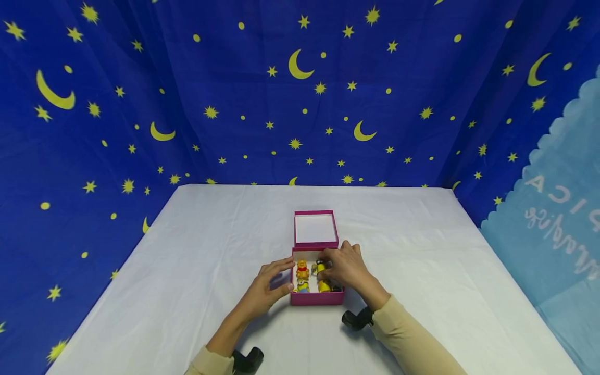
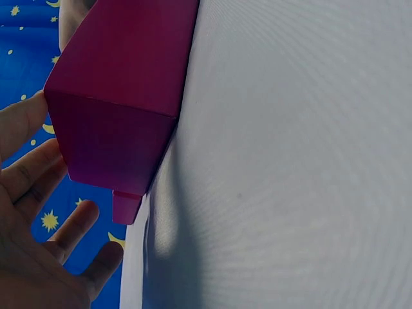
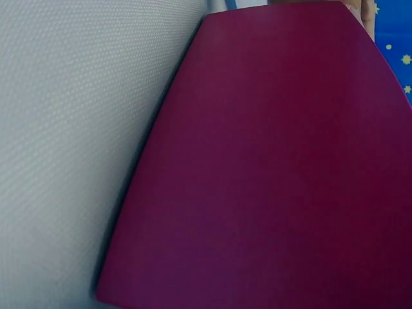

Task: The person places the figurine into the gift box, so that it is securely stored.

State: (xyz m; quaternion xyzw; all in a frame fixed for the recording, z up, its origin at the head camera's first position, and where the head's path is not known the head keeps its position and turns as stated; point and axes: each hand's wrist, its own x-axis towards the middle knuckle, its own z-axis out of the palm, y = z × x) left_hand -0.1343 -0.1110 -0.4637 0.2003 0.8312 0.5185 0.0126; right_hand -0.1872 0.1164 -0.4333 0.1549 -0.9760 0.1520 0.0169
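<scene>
A magenta box (image 1: 316,299) stands on the table with small toy figures inside. On its left lie a Winnie the Pooh figure (image 1: 302,270) and a Minion figure (image 1: 303,286). My right hand (image 1: 348,266) reaches in over the right wall, thumb and fingertips around a yellow Minion figure (image 1: 321,266). Another yellow figure (image 1: 324,285) lies just below it, partly covered. My left hand (image 1: 268,285) is at the left wall, fingers spread and fingertips at the rim. In the left wrist view its fingers (image 2: 29,170) touch the box edge. The right wrist view shows only the box's outer wall (image 3: 257,161).
The magenta lid (image 1: 316,243), white inside, lies right behind the box. A white cloth (image 1: 211,234) covers the table. Blue curtains (image 1: 262,94) with stars and moons hang behind and at the sides. A black wrist-camera mount (image 1: 358,318) sits under the right forearm.
</scene>
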